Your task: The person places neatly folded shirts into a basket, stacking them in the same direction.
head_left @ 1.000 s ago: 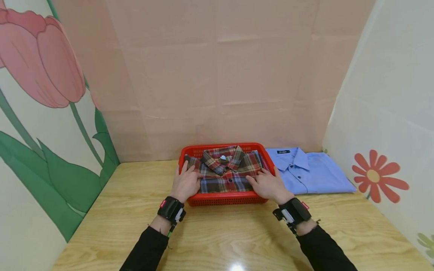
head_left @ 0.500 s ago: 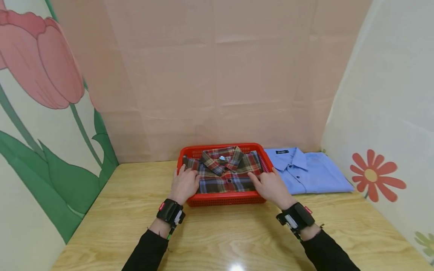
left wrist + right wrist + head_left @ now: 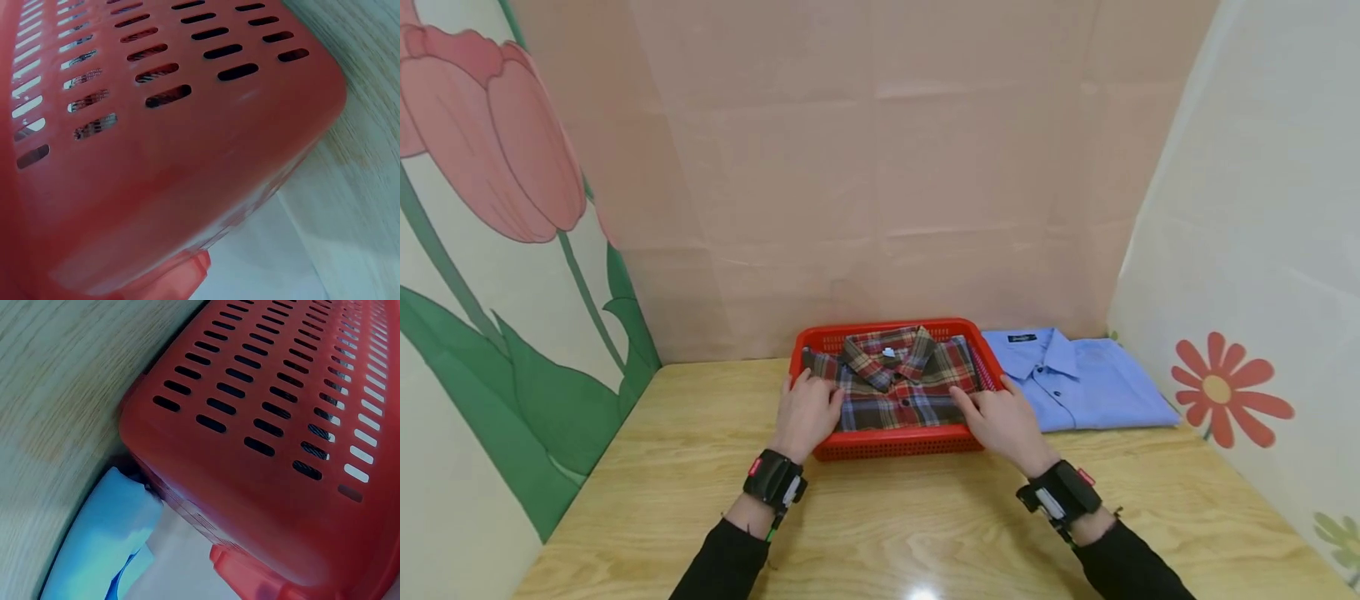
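Note:
A red plastic basket [image 3: 898, 447] with slotted walls stands against the back wall in the head view. Inside it lies a folded plaid shirt [image 3: 898, 400], collar up and towards the back. My left hand [image 3: 805, 414] grips the basket's left side near the front corner, thumb inside the rim. On the opposite side my right hand [image 3: 1006, 423] holds the rim the same way, its thumb over the shirt's edge. Slotted basket wall [image 3: 150, 131] fills the left wrist view. The right wrist view shows another slotted wall [image 3: 250, 456]. Most fingers outside the rim are hidden.
A folded light blue shirt [image 3: 1097, 392] lies directly right of the basket, close to its wall. Underneath is a pale wooden table [image 3: 895, 525]. Behind rises a plain pinkish backdrop [image 3: 880, 167], with flower-printed panels at both sides.
Both hands have drawn their fingers off the plaid shirt and out to the basket's side rims, leaving the thumbs inside. The basket and both shirts hold nearly the same place.

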Motion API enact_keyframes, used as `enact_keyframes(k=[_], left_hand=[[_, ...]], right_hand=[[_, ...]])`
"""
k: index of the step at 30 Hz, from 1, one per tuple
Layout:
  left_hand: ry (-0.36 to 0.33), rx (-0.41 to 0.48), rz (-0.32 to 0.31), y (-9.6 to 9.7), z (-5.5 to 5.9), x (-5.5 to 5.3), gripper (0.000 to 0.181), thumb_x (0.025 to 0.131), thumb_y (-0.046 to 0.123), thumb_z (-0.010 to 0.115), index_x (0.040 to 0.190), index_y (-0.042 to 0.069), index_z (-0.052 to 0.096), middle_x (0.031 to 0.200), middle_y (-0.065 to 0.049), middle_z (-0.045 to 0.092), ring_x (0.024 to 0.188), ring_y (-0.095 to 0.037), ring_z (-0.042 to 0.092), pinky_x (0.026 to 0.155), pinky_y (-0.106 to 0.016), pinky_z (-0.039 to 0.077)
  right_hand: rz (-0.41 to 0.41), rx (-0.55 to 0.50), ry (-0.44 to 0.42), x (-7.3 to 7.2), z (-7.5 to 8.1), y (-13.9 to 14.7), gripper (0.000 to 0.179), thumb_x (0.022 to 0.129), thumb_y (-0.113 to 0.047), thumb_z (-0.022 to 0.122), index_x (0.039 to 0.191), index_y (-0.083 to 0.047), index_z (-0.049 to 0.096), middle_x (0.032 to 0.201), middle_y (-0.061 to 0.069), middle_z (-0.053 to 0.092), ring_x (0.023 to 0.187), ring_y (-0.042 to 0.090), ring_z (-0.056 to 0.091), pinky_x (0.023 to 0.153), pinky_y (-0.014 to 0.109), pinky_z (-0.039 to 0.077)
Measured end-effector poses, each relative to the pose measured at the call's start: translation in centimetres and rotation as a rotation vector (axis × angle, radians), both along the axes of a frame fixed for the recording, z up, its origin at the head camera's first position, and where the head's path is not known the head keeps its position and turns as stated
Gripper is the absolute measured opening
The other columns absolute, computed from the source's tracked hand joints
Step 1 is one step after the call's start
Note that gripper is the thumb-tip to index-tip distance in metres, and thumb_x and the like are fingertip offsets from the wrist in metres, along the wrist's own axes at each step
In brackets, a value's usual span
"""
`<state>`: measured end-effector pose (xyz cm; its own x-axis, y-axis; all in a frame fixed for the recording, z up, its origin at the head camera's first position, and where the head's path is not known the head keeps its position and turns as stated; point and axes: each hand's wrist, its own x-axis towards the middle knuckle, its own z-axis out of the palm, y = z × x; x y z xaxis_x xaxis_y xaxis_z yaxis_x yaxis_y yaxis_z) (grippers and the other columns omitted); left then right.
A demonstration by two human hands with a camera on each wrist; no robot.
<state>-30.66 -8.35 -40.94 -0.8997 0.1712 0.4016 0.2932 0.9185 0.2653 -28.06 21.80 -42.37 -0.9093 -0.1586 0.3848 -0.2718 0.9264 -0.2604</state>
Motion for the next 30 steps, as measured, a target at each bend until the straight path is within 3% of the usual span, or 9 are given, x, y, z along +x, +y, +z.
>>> enact_keyframes(k=[4,8,12,16,19,23,27,30], left_hand=[[0.066,-0.022,-0.014,0.3,0.1,0.4,0.024,0.096,0.031,0.062,0.090,0.014,0.077,0.093,-0.005,0.075,0.116,-0.033,0.060,0.110,-0.060,0.031],[0.122,-0.021,-0.074,1.3,0.3,1.0,0.024,0.096,0.033,0.062,0.087,0.016,0.076,0.086,-0.001,0.074,0.106,-0.028,0.064,0.106,-0.059,0.036],[0.163,-0.008,-0.153,3.0,0.2,1.7,0.025,0.097,0.034,0.061,0.089,0.016,0.076,0.083,0.000,0.074,0.093,-0.024,0.067,0.100,-0.054,0.044],[0.192,-0.029,-0.210,4.9,-0.1,2.4,0.027,0.098,0.038,0.058,0.094,0.016,0.074,0.075,0.002,0.069,0.070,-0.017,0.065,0.075,-0.038,0.054],[0.179,-0.028,-0.251,6.4,-0.3,2.8,0.029,0.099,0.041,0.056,0.097,0.016,0.072,0.071,0.003,0.064,0.059,-0.013,0.059,0.053,-0.027,0.046],[0.169,-0.017,-0.296,8.3,-0.5,3.2,0.030,0.099,0.042,0.055,0.100,0.017,0.070,0.074,0.003,0.063,0.057,-0.012,0.057,0.047,-0.022,0.039],[0.192,-0.048,-0.344,10.1,-0.6,3.4,0.032,0.100,0.041,0.053,0.109,0.015,0.070,0.082,0.002,0.067,0.064,-0.014,0.062,0.050,-0.024,0.045],[0.197,-0.079,-0.388,11.4,-0.7,3.6,0.034,0.101,0.041,0.051,0.114,0.015,0.068,0.089,0.001,0.069,0.071,-0.015,0.064,0.054,-0.026,0.049]], right_hand=[[-0.002,-0.003,0.010,0.2,-0.1,0.0,0.064,0.104,-0.052,0.034,0.052,-0.016,0.045,0.045,-0.004,0.039,0.051,0.014,0.053,0.116,0.058,0.021],[-0.001,-0.012,0.059,0.1,-0.3,0.1,0.058,0.104,-0.047,0.040,0.055,-0.018,0.050,0.045,-0.006,0.040,0.061,0.021,0.064,0.115,0.058,0.024],[0.050,-0.062,0.132,0.0,-0.4,0.5,0.043,0.101,-0.039,0.051,0.070,-0.014,0.067,0.050,-0.009,0.050,0.076,0.026,0.070,0.113,0.059,0.027],[0.132,-0.137,0.171,0.0,-0.3,1.1,0.024,0.097,-0.026,0.062,0.090,-0.008,0.076,0.069,-0.003,0.068,0.082,0.025,0.070,0.109,0.060,0.032],[0.158,-0.212,0.154,0.1,-0.2,1.7,0.019,0.095,-0.019,0.064,0.098,-0.004,0.075,0.089,0.007,0.074,0.087,0.027,0.068,0.099,0.057,0.044],[0.164,-0.312,0.148,0.0,0.1,2.7,0.022,0.095,-0.016,0.064,0.109,0.000,0.073,0.107,0.015,0.072,0.098,0.032,0.066,0.086,0.054,0.053],[0.170,-0.349,0.206,-0.2,0.5,3.9,0.022,0.096,-0.015,0.062,0.109,0.001,0.073,0.107,0.018,0.072,0.099,0.035,0.068,0.085,0.055,0.053],[0.147,-0.366,0.200,-0.2,0.7,5.0,0.025,0.098,-0.018,0.060,0.110,0.000,0.072,0.107,0.019,0.072,0.099,0.037,0.068,0.083,0.056,0.052]])
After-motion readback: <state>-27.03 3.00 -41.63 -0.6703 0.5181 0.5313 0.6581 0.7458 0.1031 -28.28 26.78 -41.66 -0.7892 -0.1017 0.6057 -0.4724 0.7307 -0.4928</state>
